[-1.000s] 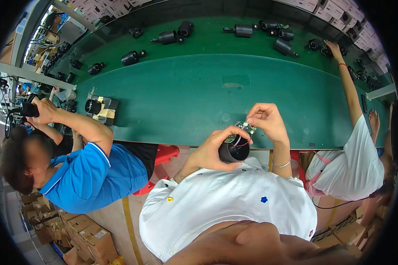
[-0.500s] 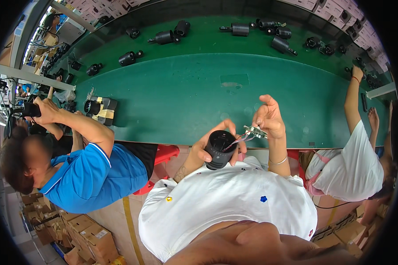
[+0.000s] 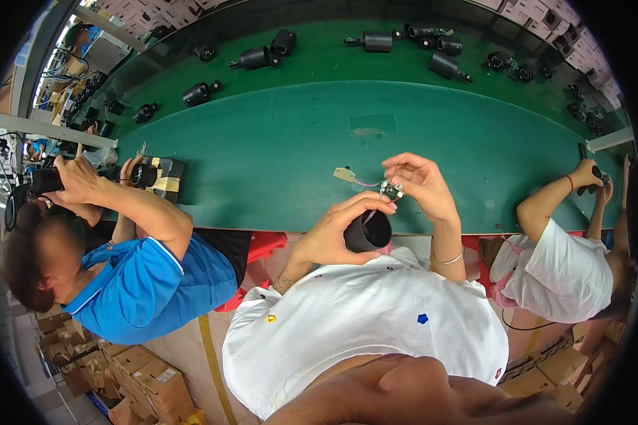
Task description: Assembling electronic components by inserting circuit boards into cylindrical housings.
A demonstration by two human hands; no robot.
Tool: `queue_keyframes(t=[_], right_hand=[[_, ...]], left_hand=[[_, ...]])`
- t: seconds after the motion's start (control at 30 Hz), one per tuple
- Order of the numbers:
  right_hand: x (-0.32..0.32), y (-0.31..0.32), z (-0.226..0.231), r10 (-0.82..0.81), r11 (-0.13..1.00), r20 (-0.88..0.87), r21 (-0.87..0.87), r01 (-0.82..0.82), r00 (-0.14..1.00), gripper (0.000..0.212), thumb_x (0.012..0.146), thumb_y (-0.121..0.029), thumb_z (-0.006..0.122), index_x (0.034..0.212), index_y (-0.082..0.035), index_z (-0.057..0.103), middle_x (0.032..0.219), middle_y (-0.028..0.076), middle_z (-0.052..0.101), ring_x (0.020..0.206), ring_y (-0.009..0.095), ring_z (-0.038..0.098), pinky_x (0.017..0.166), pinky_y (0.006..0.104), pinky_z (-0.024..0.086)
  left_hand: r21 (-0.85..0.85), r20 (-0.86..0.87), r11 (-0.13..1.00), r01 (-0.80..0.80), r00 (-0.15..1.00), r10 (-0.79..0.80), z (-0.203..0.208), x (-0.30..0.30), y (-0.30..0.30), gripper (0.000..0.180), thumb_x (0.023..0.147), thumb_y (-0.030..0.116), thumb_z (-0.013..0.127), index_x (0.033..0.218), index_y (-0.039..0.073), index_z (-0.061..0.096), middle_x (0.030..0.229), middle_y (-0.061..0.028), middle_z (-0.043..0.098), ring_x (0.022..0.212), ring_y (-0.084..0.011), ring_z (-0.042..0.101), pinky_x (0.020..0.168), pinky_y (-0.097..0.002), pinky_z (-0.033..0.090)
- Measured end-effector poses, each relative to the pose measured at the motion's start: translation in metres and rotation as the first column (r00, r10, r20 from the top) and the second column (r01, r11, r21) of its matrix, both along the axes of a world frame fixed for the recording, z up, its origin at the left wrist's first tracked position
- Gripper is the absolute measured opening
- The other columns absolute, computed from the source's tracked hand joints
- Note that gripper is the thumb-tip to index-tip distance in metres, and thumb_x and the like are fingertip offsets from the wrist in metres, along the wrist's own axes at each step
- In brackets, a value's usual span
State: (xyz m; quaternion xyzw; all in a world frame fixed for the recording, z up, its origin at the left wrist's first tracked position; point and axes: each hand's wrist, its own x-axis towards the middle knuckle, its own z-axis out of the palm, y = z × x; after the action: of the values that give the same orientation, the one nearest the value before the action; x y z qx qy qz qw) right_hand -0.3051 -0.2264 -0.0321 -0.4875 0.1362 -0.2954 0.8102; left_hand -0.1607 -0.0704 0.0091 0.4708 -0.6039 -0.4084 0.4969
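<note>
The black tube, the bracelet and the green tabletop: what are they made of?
Black tube: probably satin plastic, maybe painted metal; its dark wall shines only softly.
Bracelet: likely polished metal; it gleams silvery.
Green tabletop: perhaps a smooth rubbery mat; it looks flat and slightly glossy.

Clasps a black cylindrical housing in the left hand. Holds a small circuit board in the right hand near the housing's rim. Has a pink wire and pale tab extending left from the board over a green tabletop.
</note>
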Motion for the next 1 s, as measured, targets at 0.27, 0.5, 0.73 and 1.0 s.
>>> queue_keyframes(t=[0.27, 0.5, 0.73, 1.0], right_hand=[[-0.006, 0.009, 0.009, -0.1, 0.995, -0.079, -0.006, 0.099, 0.992, 0.017, 0.076, 0.009, 0.073, 0.093, 0.003, 0.072, 0.091, 0.011, 0.067, 0.079, 0.014, 0.059, 0.075, 0.023, 0.05], [-0.004, 0.021, 0.022, -0.289, 0.954, 0.012, -0.085, 0.289, 0.957, 0.02, 0.072, 0.01, 0.075, 0.09, 0.001, 0.074, 0.087, 0.01, 0.068, 0.082, 0.016, 0.058, 0.075, 0.0245, 0.05], [-0.003, 0.023, 0.038, -0.242, 0.899, 0.114, -0.349, 0.267, 0.964, 0.022, 0.066, 0.009, 0.076, 0.084, -0.004, 0.076, 0.081, 0.006, 0.068, 0.081, 0.017, 0.055, 0.072, 0.0264, 0.048], [-0.003, 0.025, 0.058, -0.249, 0.699, 0.11, -0.667, 0.257, 0.962, 0.018, 0.064, 0.0, 0.078, 0.08, -0.009, 0.078, 0.079, 0.0, 0.069, 0.081, 0.016, 0.051, 0.073, 0.026, 0.044]], left_hand=[[0.075, -0.142, 0.988, -0.136, 0.979, 0.145, 0.001, -0.01, 0.006, 0.062, 0.062, 0.007, 0.084, 0.116, 0.003, 0.056, 0.119, -0.0107, 0.062, 0.107, -0.0227, 0.06, 0.094, -0.0342, 0.046], [0.101, -0.27, 0.965, -0.242, 0.927, 0.261, -0.006, -0.015, 0.0, 0.061, 0.063, 0.007, 0.086, 0.115, 0.0, 0.054, 0.113, -0.0125, 0.062, 0.101, -0.0197, 0.06, 0.091, -0.0308, 0.045], [0.113, -0.365, 0.957, -0.267, 0.885, 0.29, -0.011, -0.015, -0.009, 0.062, 0.055, 0.006, 0.086, 0.11, 0.001, 0.057, 0.104, -0.0084, 0.064, 0.09, -0.0179, 0.059, 0.084, -0.0292, 0.046], [-0.098, -0.269, 0.939, -0.328, 0.918, 0.293, -0.003, -0.015, -0.019, 0.057, 0.051, 0.005, 0.083, 0.103, 0.003, 0.061, 0.094, -0.0062, 0.065, 0.077, -0.0178, 0.058, 0.073, -0.0283, 0.047]])
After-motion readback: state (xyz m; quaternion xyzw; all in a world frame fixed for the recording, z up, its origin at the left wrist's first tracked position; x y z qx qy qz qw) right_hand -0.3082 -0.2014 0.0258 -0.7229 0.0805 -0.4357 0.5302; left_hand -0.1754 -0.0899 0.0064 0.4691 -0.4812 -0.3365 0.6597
